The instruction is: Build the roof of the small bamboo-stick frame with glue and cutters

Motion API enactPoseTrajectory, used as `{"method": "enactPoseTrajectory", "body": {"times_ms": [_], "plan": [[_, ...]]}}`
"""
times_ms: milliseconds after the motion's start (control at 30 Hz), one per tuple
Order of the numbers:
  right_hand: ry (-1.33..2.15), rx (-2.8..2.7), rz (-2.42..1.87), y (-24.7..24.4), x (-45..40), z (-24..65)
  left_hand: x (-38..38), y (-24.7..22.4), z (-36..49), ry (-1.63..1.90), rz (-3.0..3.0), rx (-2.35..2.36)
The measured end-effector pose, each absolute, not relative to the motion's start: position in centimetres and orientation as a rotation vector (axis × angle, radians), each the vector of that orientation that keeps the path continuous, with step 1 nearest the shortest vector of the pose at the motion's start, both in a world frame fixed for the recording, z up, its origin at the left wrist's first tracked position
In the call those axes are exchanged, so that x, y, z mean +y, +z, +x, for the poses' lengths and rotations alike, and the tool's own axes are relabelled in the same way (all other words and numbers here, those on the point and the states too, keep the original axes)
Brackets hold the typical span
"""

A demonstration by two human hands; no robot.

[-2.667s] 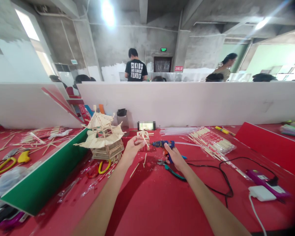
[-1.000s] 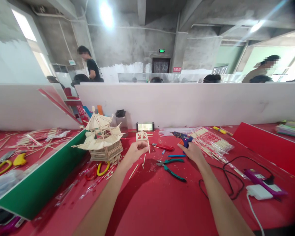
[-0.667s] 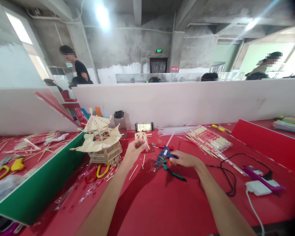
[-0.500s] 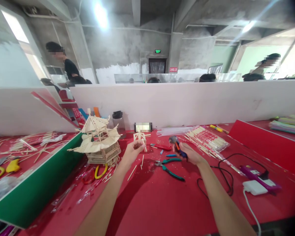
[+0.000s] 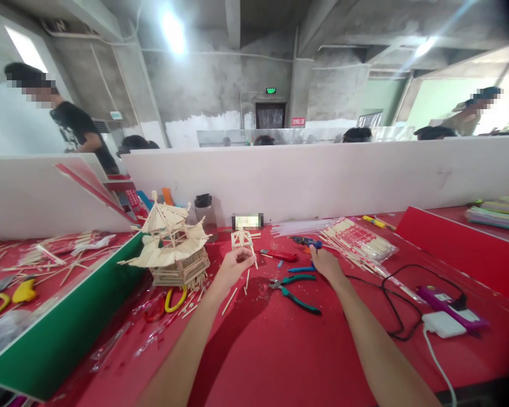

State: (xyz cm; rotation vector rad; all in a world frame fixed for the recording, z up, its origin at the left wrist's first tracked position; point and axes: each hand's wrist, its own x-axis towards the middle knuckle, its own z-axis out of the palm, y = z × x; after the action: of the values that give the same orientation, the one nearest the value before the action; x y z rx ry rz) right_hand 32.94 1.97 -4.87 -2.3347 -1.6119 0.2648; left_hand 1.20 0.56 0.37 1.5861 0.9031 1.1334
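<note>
While left pinches stick, right grips glue gun.

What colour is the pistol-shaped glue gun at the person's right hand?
The glue gun is mostly dark blue, with some orange; seen in the head view.

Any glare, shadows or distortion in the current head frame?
Head view: left ceiling light blown out, right ceiling light streaked; head view: soft shadow on the red table beside the left arm; head view: right corners dark, wide-angle stretch toward the edges, phone screen pixelated.
</note>
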Motion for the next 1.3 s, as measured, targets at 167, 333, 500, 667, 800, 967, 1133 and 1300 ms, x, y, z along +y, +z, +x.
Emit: {"method": "enactPoseTrajectory", "body": {"times_ms": [167, 333, 500, 667, 800, 967, 1133, 1300], "plan": [[0.231, -1.627, -2.355, -4.9, 2.4, 32.8, 1.0, -0.2, 1.2, 1.139, 1.611, 0.891], [0.187, -1.615, -2.357, -4.8, 2.3, 32.7, 1.0, -0.3, 1.2, 1.145, 1.606, 0.894], [0.160, -1.678, -2.322, -4.7, 2.0, 32.7, 1.0, -0.4, 1.2, 1.147, 1.607, 0.880], [0.174, -1.685, -2.348, -4.7, 2.1, 33.2, 0.7, -0.1, 1.2, 1.164, 1.595, 0.892], [0.152, -1.629, -2.326, -4.4, 2.0, 33.9, 0.3, 0.4, 1.4, 1.179, 1.591, 0.900], [0.146, -1.695, -1.702, -1.9, 0.2, 30.7, 0.3, 0.6, 1.4, 1.184, 1.585, 0.912], [0.600, -1.817, -1.108, 1.0, -1.9, 23.3, 0.5, 0.4, 1.4, 1.195, 1.619, 0.879], [0.774, -1.838, -1.009, 2.6, -0.7, 20.7, 0.5, 0.5, 1.5, 1.181, 1.642, 0.912]]}}
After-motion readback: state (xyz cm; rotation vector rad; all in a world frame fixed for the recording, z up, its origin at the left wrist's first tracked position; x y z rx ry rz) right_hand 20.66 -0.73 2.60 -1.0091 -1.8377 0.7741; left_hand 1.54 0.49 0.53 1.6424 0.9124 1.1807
